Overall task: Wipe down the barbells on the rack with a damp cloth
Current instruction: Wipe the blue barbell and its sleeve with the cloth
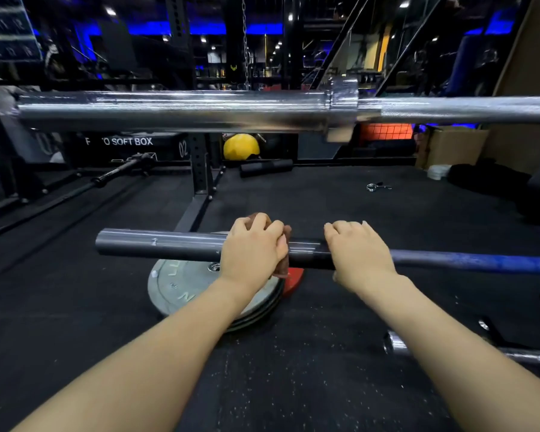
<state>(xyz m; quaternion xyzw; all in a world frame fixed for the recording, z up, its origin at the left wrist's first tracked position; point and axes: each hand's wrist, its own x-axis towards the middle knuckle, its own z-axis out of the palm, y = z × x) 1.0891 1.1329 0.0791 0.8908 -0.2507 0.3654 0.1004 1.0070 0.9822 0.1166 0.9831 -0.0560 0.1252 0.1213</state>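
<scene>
We see two bare arms reaching forward over a dark rubber gym floor [340,194]; both hands sit on the lower barbell [156,246], whose grey sleeve runs left and whose blue shaft [480,260] runs off to the right; the left hand [253,249] is curled over the sleeve, clutching a brown cloth [282,266] wrapped round the bar, with the cloth showing above the knuckles and hanging just beneath the palm; the right hand [357,247] lies over the bar just beside it, fingers bent over the top, gripping the bar near where the sleeve meets the shaft, though we cannot tell how far the fingers wrap beneath; the two hands are near each other but apart; above them, closer to the camera and blurred, an upper barbell [184,109] in bright chrome crosses the whole frame, its collar [343,104] right of centre; beneath the left hand, a stack of weight plates [172,288] lies flat on the floor, a red plate [293,280] peeking out at its right edge; further back stand a black rack upright [198,163], a black box lettered "SOFT BOX" [122,146], a yellow ball [240,146] and a black foam roller [265,166]; a spring clip [376,186] lies alone on the floor; another chrome bar end [396,342] rests at lower right.
</scene>
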